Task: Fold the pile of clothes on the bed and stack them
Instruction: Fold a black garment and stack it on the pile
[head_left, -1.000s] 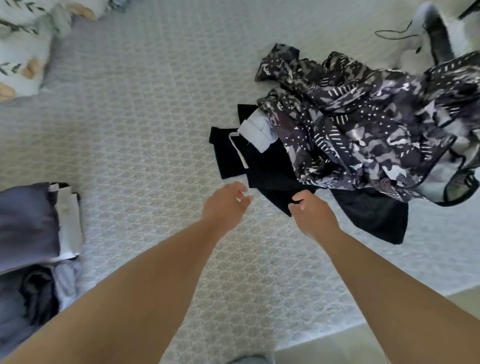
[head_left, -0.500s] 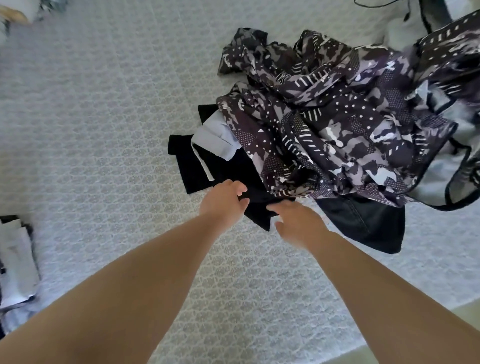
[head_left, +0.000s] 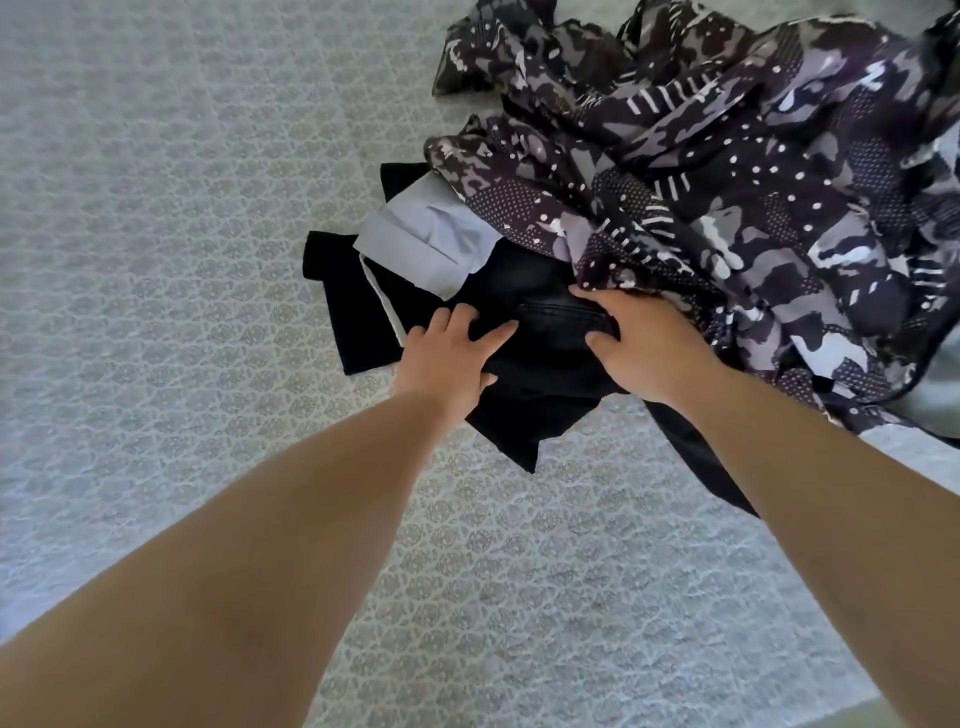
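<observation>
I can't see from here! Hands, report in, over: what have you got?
Left hand flat on the black garment. Right hand gripping its edge. Patterned camo cloth and pale blue piece heaped over it, in the way. Over.

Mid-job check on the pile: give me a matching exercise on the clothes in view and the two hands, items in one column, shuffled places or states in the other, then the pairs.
Items
1. patterned black, grey and white camouflage garment
2. pale blue folded cloth
3. black denim garment
4. left hand

States
A. under both hands
B. fingers spread on dark fabric
C. heaped at the upper right of the pile
D. lying on black fabric at the pile's left edge

Pairs: 1-C, 2-D, 3-A, 4-B. The right hand grips the denim's seamed edge.
</observation>
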